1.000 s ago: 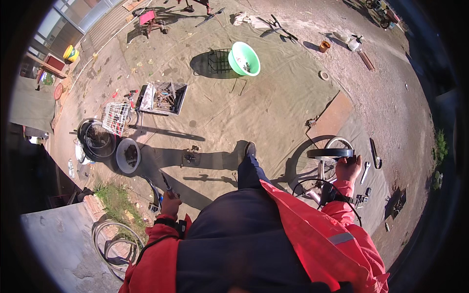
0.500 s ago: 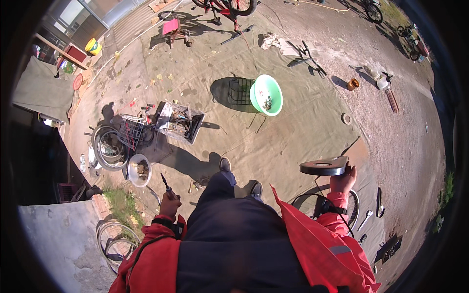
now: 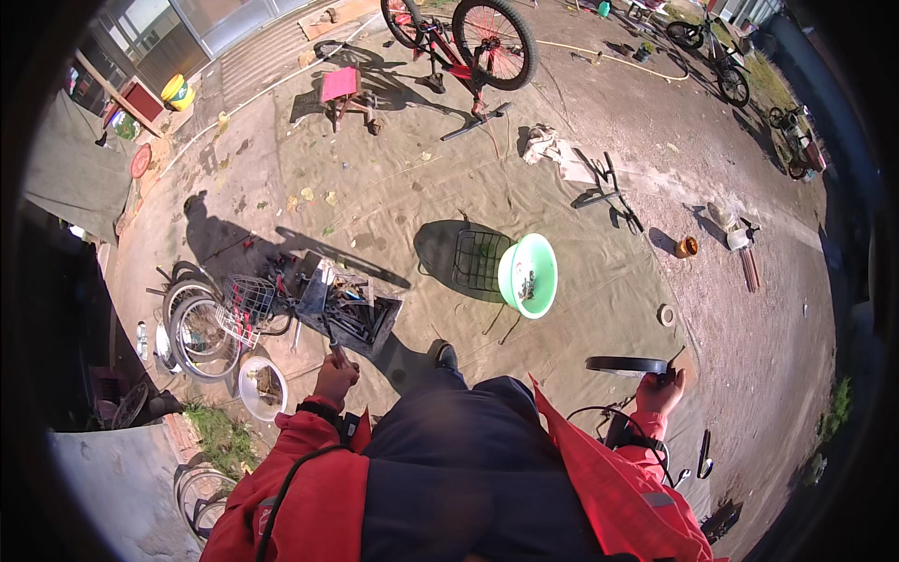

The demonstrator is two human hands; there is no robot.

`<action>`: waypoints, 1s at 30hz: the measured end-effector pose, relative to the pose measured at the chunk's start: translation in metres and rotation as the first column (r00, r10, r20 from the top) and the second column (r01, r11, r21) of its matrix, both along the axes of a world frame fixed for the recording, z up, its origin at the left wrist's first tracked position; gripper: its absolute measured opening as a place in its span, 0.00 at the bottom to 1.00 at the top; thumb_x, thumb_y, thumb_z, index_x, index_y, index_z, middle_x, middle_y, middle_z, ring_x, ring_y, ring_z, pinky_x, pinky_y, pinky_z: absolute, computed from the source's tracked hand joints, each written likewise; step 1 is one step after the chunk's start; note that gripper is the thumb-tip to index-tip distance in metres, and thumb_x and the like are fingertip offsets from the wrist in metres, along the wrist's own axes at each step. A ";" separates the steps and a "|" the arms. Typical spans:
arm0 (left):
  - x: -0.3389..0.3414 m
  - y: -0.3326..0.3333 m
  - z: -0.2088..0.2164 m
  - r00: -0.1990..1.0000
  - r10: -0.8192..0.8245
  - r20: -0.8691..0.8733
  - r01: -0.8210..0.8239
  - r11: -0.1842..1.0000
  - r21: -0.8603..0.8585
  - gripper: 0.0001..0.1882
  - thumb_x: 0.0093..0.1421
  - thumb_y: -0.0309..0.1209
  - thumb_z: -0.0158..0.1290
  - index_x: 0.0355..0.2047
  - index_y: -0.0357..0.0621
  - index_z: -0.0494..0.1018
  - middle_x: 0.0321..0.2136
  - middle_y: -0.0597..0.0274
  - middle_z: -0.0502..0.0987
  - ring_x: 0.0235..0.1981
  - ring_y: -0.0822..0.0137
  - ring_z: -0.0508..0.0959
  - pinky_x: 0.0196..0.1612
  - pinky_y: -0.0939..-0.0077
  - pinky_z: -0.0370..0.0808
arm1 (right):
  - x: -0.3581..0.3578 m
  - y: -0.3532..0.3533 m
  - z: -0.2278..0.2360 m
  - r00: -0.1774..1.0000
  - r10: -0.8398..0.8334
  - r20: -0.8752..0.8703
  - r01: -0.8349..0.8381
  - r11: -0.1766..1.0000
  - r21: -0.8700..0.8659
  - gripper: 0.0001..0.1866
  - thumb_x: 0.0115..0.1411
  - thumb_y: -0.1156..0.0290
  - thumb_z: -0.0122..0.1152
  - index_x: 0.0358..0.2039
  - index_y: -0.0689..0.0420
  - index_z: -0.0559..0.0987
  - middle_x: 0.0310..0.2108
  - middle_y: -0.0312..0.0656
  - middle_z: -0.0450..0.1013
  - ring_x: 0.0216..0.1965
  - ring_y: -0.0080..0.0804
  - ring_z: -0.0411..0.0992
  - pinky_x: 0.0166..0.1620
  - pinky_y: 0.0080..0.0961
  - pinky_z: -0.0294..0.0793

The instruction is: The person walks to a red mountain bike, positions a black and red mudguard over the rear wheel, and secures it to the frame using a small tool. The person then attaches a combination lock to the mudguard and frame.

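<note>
My left hand (image 3: pixel 335 382) is closed around a slim pointed tool (image 3: pixel 336 352), whose exact kind I cannot make out. Its thin tip points away from me, in line with the crate of tools (image 3: pixel 389 323) beyond it. Out to the right, my right hand (image 3: pixel 661 391) grips a flat, round black disc-shaped part (image 3: pixel 626 364) by its right end. The disc is held nearly level and shows mostly its edge. My fingers under it are partly hidden.
A green basin (image 3: pixel 548 272) stands beside a wire rack (image 3: pixel 479 258) on the ground sheet. Loose wheels (image 3: pixel 204 339), a wire basket (image 3: pixel 247 304) and a white bucket (image 3: pixel 263 388) are at left. An upturned red bicycle (image 3: pixel 468 61) and pink-topped stool (image 3: pixel 340 84) stand farther off.
The ground has shifted under me as I step, and the crate is closer to my left hand. My left hand has risen a little. The disc has tilted to show more of its edge.
</note>
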State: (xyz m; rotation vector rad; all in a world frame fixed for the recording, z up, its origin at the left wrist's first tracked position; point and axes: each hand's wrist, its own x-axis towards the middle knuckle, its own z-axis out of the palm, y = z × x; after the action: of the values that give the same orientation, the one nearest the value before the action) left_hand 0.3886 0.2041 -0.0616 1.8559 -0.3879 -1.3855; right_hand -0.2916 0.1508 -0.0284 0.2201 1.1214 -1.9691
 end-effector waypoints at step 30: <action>0.175 -0.354 -0.005 0.905 0.408 -0.117 -0.372 0.895 0.245 0.10 0.63 0.35 0.52 0.40 0.44 0.68 0.27 0.62 0.73 0.25 0.63 0.79 0.28 0.66 0.80 | 0.234 -0.545 -0.072 0.854 0.516 0.063 -0.519 0.854 0.042 0.16 0.69 0.59 0.56 0.42 0.61 0.77 0.39 0.49 0.79 0.41 0.41 0.79 0.46 0.37 0.80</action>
State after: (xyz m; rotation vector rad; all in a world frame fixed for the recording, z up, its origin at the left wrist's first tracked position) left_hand 0.5638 -0.1499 -0.0665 1.8439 0.2260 -1.3232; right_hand -0.0578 -0.3937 -0.1005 -0.0102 1.0702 -1.4422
